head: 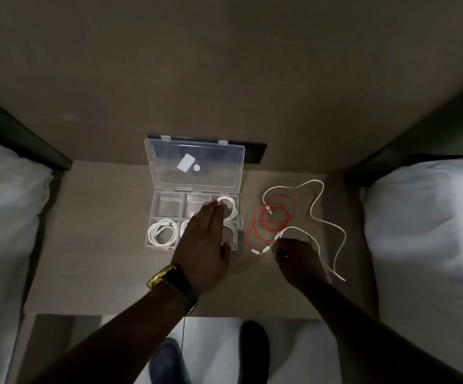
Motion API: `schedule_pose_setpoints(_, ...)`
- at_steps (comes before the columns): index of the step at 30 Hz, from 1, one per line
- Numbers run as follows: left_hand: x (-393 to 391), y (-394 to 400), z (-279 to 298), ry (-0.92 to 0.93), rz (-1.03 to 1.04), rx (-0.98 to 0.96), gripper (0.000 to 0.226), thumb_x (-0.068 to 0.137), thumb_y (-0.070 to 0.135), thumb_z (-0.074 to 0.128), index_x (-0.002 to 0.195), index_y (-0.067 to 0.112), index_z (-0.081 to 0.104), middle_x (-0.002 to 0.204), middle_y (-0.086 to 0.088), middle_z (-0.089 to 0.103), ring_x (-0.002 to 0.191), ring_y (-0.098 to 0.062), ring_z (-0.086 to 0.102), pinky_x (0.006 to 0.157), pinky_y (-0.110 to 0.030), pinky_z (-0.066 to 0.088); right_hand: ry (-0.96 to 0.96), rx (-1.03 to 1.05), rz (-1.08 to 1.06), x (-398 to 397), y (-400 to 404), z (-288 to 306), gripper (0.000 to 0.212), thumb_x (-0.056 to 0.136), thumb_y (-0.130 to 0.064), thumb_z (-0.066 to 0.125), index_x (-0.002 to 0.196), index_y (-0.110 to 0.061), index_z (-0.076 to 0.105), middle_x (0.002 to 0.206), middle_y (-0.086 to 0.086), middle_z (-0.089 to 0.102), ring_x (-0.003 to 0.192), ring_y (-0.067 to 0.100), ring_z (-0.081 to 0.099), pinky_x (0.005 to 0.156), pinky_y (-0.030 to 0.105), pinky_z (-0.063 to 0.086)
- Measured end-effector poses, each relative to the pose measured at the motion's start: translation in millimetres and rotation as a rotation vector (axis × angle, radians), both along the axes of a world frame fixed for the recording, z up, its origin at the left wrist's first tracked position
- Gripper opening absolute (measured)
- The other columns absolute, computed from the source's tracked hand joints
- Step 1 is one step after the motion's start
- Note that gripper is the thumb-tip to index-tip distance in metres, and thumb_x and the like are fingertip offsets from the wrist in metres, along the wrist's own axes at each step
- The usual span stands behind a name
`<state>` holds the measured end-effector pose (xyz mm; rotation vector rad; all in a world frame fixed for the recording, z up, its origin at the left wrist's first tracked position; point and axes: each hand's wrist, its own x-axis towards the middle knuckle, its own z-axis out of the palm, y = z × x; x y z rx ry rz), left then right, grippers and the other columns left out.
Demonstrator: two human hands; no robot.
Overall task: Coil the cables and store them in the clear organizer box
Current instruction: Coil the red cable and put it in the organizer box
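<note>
Nearest: two dark shoes (166, 361) on the pale floor, just short of the bench (108, 273) edge. Left wrist carries a watch with a gold clasp (169, 278). Left hand (205, 245) lies flat over the clear organizer box (152, 217), fingers straight and together, palm down, gripping nothing; its fingertips touch the coiled white cable (229, 207) in the box's back-right compartment, and the palm hides most of the front-middle and front-right compartments, white cable showing at their edges. Right hand (296, 259) sits right of the box, fingers curled down at the connector ends of the red cable (271, 220) and loose white cable (324, 214); whether it pinches either one can't be told, fingertips are hidden. Red cable lies in loose loops on the bench just right of the box; loose white cable snakes uncoiled around and beyond it, further right of the box. Front-left compartment of the box holds another coiled white cable (162, 231). Back-left and back-middle compartments look bare. Box lid (197, 164) stands open behind the box, leaning toward the wall, with white stickers on it. Beds with white bedding (3, 217) flank the bench left and right of the box.
</note>
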<state>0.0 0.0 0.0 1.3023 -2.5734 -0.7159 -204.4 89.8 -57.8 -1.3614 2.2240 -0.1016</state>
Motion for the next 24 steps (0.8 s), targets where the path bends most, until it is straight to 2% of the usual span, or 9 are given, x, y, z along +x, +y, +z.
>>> schedule_pose_setpoints(5, -8.0, 10.9, -20.0, 0.027, -0.001, 0.047, 0.072, 0.08, 0.01, 0.066, 0.142, -0.006, 0.033, 0.149, -0.026, 0.037, 0.14, -0.039, 0.033, 0.113, -0.049, 0.031, -0.047, -0.023, 0.044, 15.5, -0.7, -29.7, 0.027, 0.092, -0.02, 0.052, 0.112, -0.03, 0.067, 0.121, 0.0, 0.063, 0.109, 0.026, 0.063, 0.086, 0.035, 0.051)
schedule_pose_setpoints(9, -15.2, 17.4, -28.6, 0.029, -0.02, 0.081, 0.066, 0.085, 0.015, 0.062, 0.144, -0.001, 0.034, 0.151, -0.02, 0.038, 0.141, -0.033, 0.033, 0.116, -0.039, 0.028, -0.016, -0.013, 0.091, 18.4, -1.4, -39.1, 0.021, 0.092, -0.024, 0.05, 0.11, -0.025, 0.06, 0.124, 0.003, 0.054, 0.106, 0.033, 0.062, 0.078, 0.042, 0.054)
schedule_pose_setpoints(11, -19.6, 21.8, -30.3, 0.021, 0.049, 0.16, 0.051, 0.09, 0.021, 0.058, 0.137, 0.005, 0.047, 0.141, -0.016, 0.052, 0.132, -0.03, 0.046, 0.109, -0.034, 0.034, -0.012, -0.089, 0.088, 15.9, -1.3, -29.4, 0.015, 0.091, -0.024, 0.056, 0.104, -0.022, 0.063, 0.12, 0.002, 0.056, 0.104, 0.03, 0.061, 0.076, 0.037, 0.053)
schedule_pose_setpoints(13, -31.1, 23.7, -20.1, 0.08, 0.264, 0.431, 0.027, 0.093, 0.027, 0.054, 0.107, 0.007, 0.066, 0.109, -0.018, 0.069, 0.103, -0.031, 0.062, 0.09, -0.038, 0.045, -0.092, -0.265, 0.003, 14.2, 2.4, -9.4, 0.006, 0.085, -0.02, 0.068, 0.091, -0.018, 0.066, 0.101, 0.002, 0.06, 0.091, 0.024, 0.062, 0.07, 0.03, 0.046)
schedule_pose_setpoints(14, -38.6, 24.8, -12.6, 0.186, 0.404, 0.676, 0.027, 0.094, 0.028, 0.053, 0.091, 0.004, 0.067, 0.095, -0.023, 0.069, 0.089, -0.031, 0.064, 0.083, -0.041, 0.049, -0.168, -0.341, -0.048, 15.1, 5.9, 2.8, 0.006, 0.082, -0.017, 0.073, 0.084, -0.018, 0.067, 0.09, -0.001, 0.059, 0.083, 0.02, 0.062, 0.067, 0.027, 0.044)
schedule_pose_setpoints(16, -54.5, 31.9, 0.5, 0.467, 0.603, 1.138, 0.027, 0.096, 0.018, 0.052, 0.081, 0.001, 0.066, 0.086, -0.025, 0.067, 0.079, -0.028, 0.062, 0.075, -0.039, 0.053, -0.34, -0.412, -0.091, 19.5, 14.1, 25.4, 0.017, 0.075, -0.008, 0.076, 0.075, -0.023, 0.067, 0.078, -0.008, 0.058, 0.072, 0.011, 0.061, 0.064, 0.027, 0.045)
schedule_pose_setpoints(19, -69.3, 40.5, 11.9, 0.676, 0.643, 1.253, 0.022, 0.096, 0.012, 0.052, 0.091, -0.001, 0.068, 0.083, -0.016, 0.069, 0.083, -0.028, 0.065, 0.081, -0.038, 0.055, -0.515, -0.398, -0.058, 18.0, 18.5, 45.8, 0.023, 0.077, -0.004, 0.072, 0.081, -0.027, 0.07, 0.075, -0.014, 0.064, 0.069, 0.004, 0.063, 0.062, 0.03, 0.05)
schedule_pose_setpoints(21, -70.9, 38.4, 17.6, 0.74, 0.663, 1.262, 0.021, 0.095, 0.013, 0.052, 0.089, 0.002, 0.069, 0.079, -0.012, 0.068, 0.078, -0.023, 0.065, 0.074, -0.033, 0.054, -0.529, -0.494, -0.144, 4.1, 10.8, 53.9, 0.029, 0.08, -0.003, 0.071, 0.089, -0.031, 0.07, 0.077, -0.02, 0.066, 0.073, 0.004, 0.064, 0.064, 0.029, 0.049)
schedule_pose_setpoints(24, -69.8, 32.0, 27.3, 0.814, 0.613, 1.343, 0.019, 0.091, 0.013, 0.055, 0.084, 0.002, 0.068, 0.075, -0.012, 0.066, 0.064, -0.019, 0.063, 0.063, -0.025, 0.049, -0.38, -0.647, 0.039, -15.6, -7.5, 61.7, 0.049, 0.08, 0.001, 0.06, 0.117, -0.03, 0.067, 0.122, -0.012, 0.062, 0.117, 0.008, 0.058, 0.096, 0.028, 0.048)
